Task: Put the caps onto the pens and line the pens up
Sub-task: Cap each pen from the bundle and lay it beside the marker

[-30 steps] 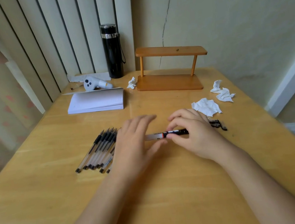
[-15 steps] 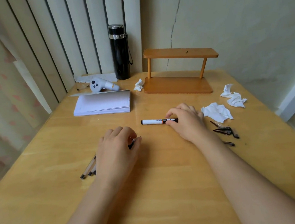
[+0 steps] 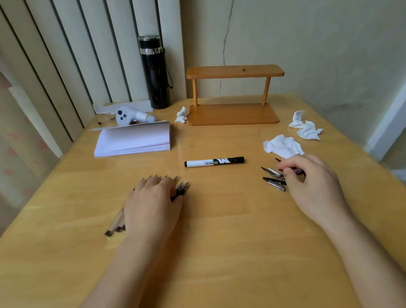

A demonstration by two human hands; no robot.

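A row of clear uncapped pens lies slanted on the wooden table, their tips pointing up and right. My left hand rests flat on this row and hides most of it; one dark pen tip pokes out by my thumb. A white and black marker lies free in the middle. Several black pen caps sit in a small pile to the right. My right hand pinches one cap at the pile's edge.
At the back stand a black flask, a small wooden shelf, a white paper stack and a grey controller. Crumpled tissues lie at the right, near the caps. The table's right edge drops off nearby.
My right hand has let go of the marker, which now lies alone, and has moved right onto the pile of caps. My left hand stays on the pens.
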